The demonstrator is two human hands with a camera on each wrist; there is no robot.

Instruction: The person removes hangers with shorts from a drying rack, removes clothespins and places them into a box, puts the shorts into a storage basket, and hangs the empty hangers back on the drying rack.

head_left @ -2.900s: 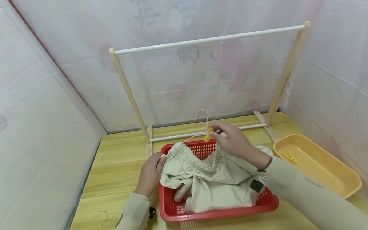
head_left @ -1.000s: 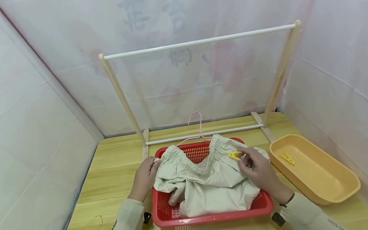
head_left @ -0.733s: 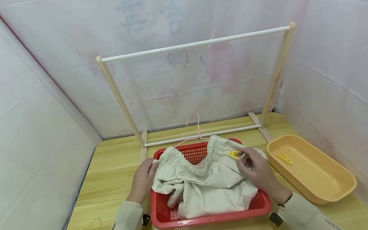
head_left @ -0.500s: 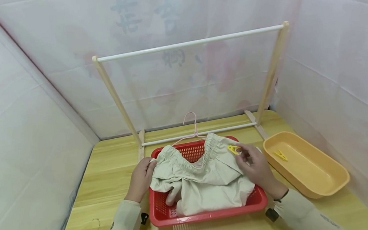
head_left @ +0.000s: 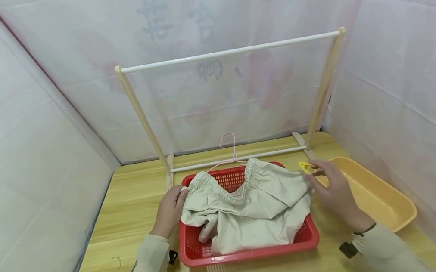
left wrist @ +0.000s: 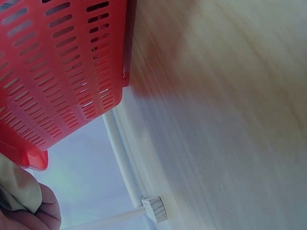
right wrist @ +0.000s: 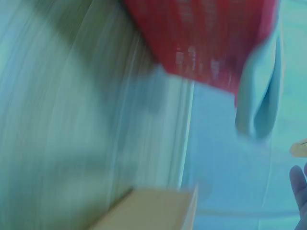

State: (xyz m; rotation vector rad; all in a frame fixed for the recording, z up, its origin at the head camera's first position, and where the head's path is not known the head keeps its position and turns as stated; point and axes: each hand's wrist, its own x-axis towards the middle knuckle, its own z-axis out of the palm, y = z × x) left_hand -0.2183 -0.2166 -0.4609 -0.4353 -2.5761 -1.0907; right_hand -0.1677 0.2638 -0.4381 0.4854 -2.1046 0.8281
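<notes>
Beige elastic-waist pants [head_left: 248, 211] lie bunched over a red slotted basket [head_left: 248, 254], the waistband facing the back. A pink hanger [head_left: 234, 152] stands up behind the waistband, its lower part covered by cloth. My left hand [head_left: 170, 211] grips the left end of the waistband; in the left wrist view, folded cloth [left wrist: 19, 184] shows against its fingers. To the right of the basket, my right hand [head_left: 335, 190] pinches a yellow clothespin [head_left: 305, 167] beside the near-left rim of an orange tray [head_left: 386, 194]. That hand and forearm hide part of the tray.
Behind the basket stands a drying rack with a white top bar [head_left: 230, 53], wooden posts and a lower bar [head_left: 270, 153]. White printed curtains [head_left: 46, 125] enclose the wooden table [head_left: 127, 213] at the back and sides.
My right hand has moved right with the clothespin, from over the pants' right side to beside the tray. The tray's other clothespin is now hidden. My left hand keeps its grip.
</notes>
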